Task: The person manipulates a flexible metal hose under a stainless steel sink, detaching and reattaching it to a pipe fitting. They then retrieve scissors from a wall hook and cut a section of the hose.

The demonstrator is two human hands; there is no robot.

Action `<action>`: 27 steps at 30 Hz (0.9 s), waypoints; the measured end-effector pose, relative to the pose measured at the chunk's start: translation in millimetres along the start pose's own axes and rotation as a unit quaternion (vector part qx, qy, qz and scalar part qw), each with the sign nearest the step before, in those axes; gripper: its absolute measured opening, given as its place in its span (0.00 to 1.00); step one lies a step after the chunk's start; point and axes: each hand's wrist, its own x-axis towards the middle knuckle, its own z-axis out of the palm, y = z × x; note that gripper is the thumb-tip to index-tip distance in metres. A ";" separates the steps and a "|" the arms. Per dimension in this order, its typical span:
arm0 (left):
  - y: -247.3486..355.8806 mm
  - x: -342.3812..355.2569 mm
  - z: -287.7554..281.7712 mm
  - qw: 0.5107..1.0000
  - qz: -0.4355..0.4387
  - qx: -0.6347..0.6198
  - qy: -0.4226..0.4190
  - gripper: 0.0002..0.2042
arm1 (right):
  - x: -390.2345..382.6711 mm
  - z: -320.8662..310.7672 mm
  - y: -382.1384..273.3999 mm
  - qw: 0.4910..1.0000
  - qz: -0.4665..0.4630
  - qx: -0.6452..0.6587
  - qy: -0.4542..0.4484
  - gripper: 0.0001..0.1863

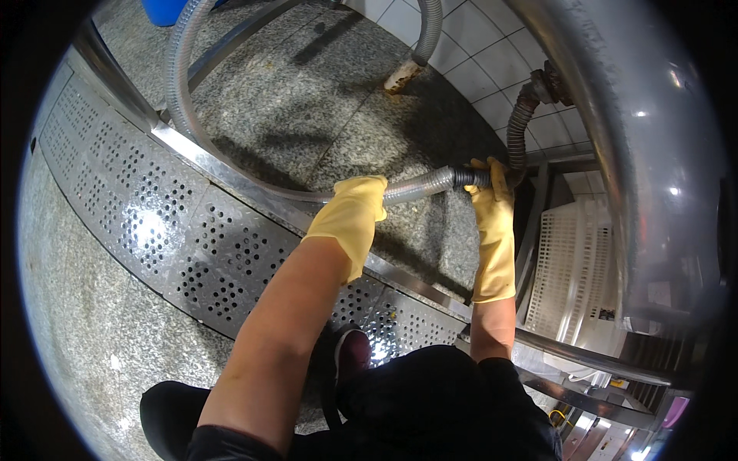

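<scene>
Both my hands wear yellow rubber gloves. My left hand (360,198) is closed round a clear ribbed hose (419,187). From there the hose bends away to the left and up past a metal bar. My right hand (490,188) grips the black end fitting (466,178) of the same hose, its fingers wrapped about it. Just beyond that hand, a brownish corrugated drain pipe (520,123) hangs down under the steel basin (615,154). Whether the black fitting touches this pipe is hidden by the glove.
A perforated metal drain cover (231,250) runs diagonally across the stone floor. Steel frame bars (196,154) lie along it. A second hose (429,31) meets a floor pipe stub (403,75) by the tiled wall. White plastic baskets (565,269) stand at right; a blue container (163,11) is far left.
</scene>
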 end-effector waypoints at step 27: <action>5.0 -15.9 4.4 0.996 0.078 0.032 -0.024 0.26 | -51.7 18.3 20.6 0.982 0.172 0.077 -0.027 0.31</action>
